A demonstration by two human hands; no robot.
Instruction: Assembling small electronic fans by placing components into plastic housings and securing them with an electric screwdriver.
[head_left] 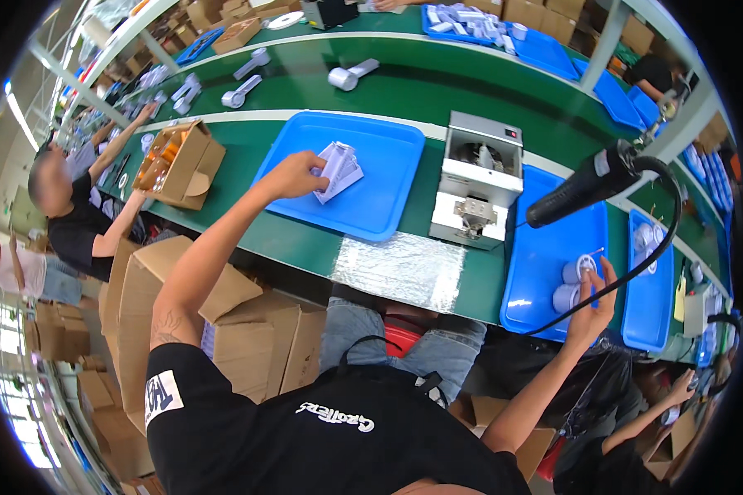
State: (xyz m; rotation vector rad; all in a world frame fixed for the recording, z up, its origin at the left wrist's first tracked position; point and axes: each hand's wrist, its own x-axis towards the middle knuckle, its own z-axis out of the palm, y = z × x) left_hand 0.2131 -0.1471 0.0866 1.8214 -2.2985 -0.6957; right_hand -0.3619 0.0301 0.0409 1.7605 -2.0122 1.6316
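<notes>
My left hand (pixel 295 175) reaches over the left blue tray (pixel 380 210), its fingers closed on the edge of a pale lavender plastic piece. A small stack of these long plastic pieces (pixel 338 172) lies in that tray. My right hand (pixel 591 307) is at the front of another blue tray (pixel 553 194), its fingers curled round a round white plastic part (pixel 579 268). Right beside it sits a second round white part (pixel 565 298), partly hidden by the fingers. A thin wire or pin sticks up from the upper part.
Between the trays stands a grey metal machine (pixel 476 181). A black cylindrical tool (pixel 582 183) hangs over the right tray, its cable looping past my right hand. Silvery tape (pixel 400 268) covers the bench front. Left are a cardboard box (pixel 182 165) and a co-worker (pixel 78 198).
</notes>
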